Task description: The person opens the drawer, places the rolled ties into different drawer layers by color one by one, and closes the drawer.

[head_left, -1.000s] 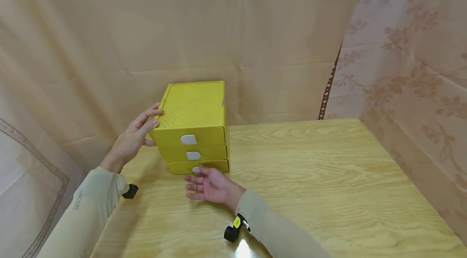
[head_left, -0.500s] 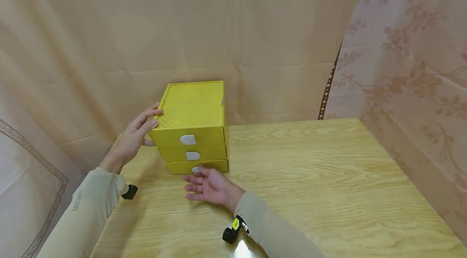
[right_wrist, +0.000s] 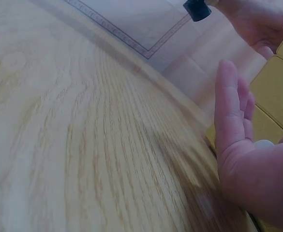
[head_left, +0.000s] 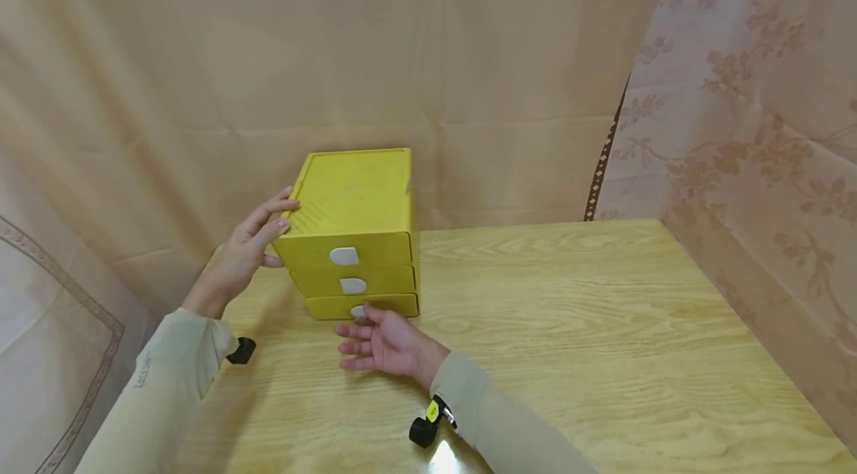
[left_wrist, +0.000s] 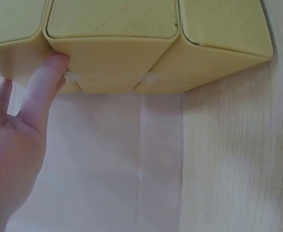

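A yellow desktop drawer box [head_left: 355, 195] with three stacked drawers stands on the wooden table, every drawer front flush. Each front carries a rounded white pull tab. Against the box's upper left edge rests my left hand [head_left: 234, 258], its fingertips on the top rim. In the left wrist view, the thumb [left_wrist: 39, 89] of that hand touches the yellow side wall. Palm turned up, my right hand [head_left: 395, 344] is at the bottom drawer [head_left: 395, 304], with its thumb touching the white tab [head_left: 358, 311]. Its other fingers [right_wrist: 228, 106] extend straight and hold nothing.
The wood-grained table [head_left: 589, 340] stretches to the right of the box. Behind hangs a beige curtain [head_left: 522, 87], with a floral curtain [head_left: 763, 124] on the right. A black wrist camera [head_left: 423, 431] sits below the right wrist.
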`<state>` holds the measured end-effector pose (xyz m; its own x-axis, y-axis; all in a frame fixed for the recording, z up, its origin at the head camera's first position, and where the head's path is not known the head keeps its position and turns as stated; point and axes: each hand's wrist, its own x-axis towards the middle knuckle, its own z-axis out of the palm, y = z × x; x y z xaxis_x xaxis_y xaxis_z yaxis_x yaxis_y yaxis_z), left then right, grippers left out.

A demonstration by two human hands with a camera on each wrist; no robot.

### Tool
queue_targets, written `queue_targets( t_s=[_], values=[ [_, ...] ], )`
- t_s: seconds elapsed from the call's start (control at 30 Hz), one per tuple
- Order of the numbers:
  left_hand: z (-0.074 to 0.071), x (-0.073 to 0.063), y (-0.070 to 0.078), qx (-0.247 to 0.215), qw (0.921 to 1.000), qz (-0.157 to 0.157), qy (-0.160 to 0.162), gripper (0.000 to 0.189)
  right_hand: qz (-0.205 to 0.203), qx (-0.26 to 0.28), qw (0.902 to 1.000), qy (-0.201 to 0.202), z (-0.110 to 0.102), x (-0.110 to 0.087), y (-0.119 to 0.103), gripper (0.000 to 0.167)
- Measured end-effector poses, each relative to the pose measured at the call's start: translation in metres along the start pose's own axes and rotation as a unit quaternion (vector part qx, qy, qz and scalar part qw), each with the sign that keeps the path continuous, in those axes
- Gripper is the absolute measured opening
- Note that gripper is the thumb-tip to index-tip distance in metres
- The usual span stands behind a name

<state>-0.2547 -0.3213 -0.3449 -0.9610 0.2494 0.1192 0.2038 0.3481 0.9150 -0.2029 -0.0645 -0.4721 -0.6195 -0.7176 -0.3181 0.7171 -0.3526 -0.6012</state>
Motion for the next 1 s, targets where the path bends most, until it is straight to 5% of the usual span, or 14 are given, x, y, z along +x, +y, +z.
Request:
queue_targets(
  t_s=[0.3, 0.47, 0.57, 0.73, 0.87, 1.0],
  values=[
    [0.001, -0.008, 0.001, -0.011, 0.9998, -0.008, 0.012, 0.052, 0.035, -0.071, 0.9964, -0.028, -0.013, -0.009, -0.004, 0.039],
    [-0.004, -0.022, -0.008, 0.007, 0.9998, 0.004, 0.02, 0.056, 0.028, -0.201, 0.9765, -0.072, -0.019, -0.035, -0.022, 0.047],
    [-0.009, -0.032, -0.021, 0.035, 0.9991, 0.017, 0.017, 0.056, 0.005, -0.311, 0.9468, -0.083, -0.02, -0.059, -0.045, 0.049],
    [-0.01, -0.051, -0.045, 0.148, 0.9889, 0.003, -0.013, 0.057, -0.022, -0.462, 0.8832, -0.075, -0.031, -0.102, -0.092, 0.044],
    [-0.009, -0.067, -0.056, 0.254, 0.9665, 0.009, -0.034, 0.055, -0.065, -0.543, 0.8355, -0.052, -0.045, -0.129, -0.121, 0.047],
    [-0.008, -0.079, -0.062, 0.356, 0.9335, 0.033, -0.029, 0.05, -0.126, -0.619, 0.775, 0.007, -0.061, -0.151, -0.143, 0.051]
  ],
)
